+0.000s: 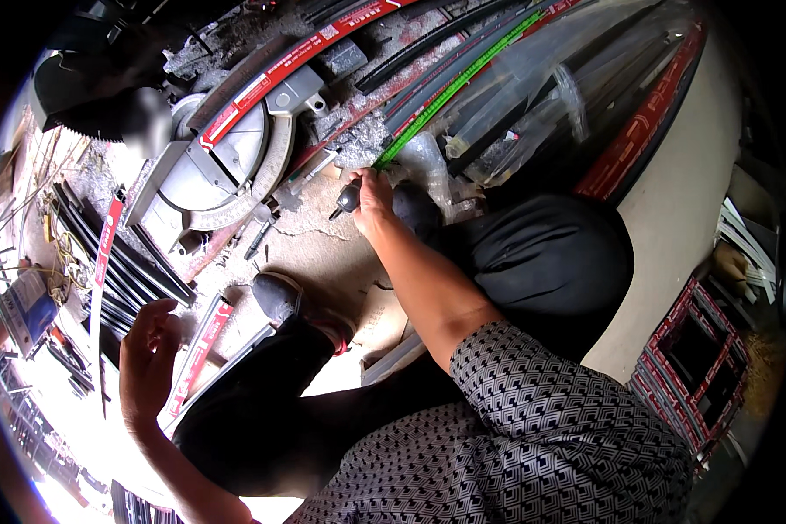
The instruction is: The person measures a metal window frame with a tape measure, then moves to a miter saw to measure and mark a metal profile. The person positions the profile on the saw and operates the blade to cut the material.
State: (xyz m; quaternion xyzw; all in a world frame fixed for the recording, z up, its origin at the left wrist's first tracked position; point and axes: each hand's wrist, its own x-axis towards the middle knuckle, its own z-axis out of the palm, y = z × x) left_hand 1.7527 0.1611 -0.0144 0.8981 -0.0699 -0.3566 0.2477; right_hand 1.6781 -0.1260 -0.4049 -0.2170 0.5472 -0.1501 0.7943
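My right hand (374, 199) reaches forward over the floor, its fingers closed round a small dark tool (349, 197) with a thin tip; its exact kind is unclear. Against those fingers ends a bright green strip (463, 83) with dark markings, like a measuring tape blade, running away along long profiles (428, 74). My left hand (148, 362) is raised at the left, fingers loosely bent and apart, with nothing visible in them. Near it are a narrow red-and-white strip (106, 240) and a red-labelled profile (203, 349).
A mitre saw (227, 157) stands ahead on the left, a red-labelled profile (297, 61) lying across it. Dark profiles (122, 262) are piled at the left. Clear plastic wrap (576, 96) covers material ahead right. Red-edged frames (694, 358) stack at the right.
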